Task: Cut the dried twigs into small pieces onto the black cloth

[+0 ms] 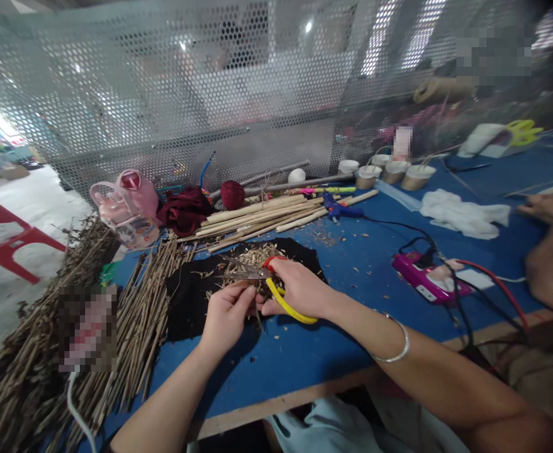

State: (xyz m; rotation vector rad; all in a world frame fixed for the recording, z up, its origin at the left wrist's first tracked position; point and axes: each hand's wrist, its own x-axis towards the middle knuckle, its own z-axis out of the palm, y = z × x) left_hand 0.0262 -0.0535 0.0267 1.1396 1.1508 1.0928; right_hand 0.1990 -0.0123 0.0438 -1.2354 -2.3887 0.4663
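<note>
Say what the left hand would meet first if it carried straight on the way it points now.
Most likely the scissors held in the right hand: their blades lie just beyond the left hand. Depth is unclear, so it might touch the right hand's fingers first.

the left hand [226, 313] pinches, the right hand [301, 288] curls just beside it, and both forearms [431, 371] angle inward.

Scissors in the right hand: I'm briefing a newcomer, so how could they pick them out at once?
On the blue table, find the black cloth strewn with dry clippings. Above it, the right hand holds the scissors, blades pointing to the person's left. Red and yellow handles set them apart from the dull clippings beneath.
</note>
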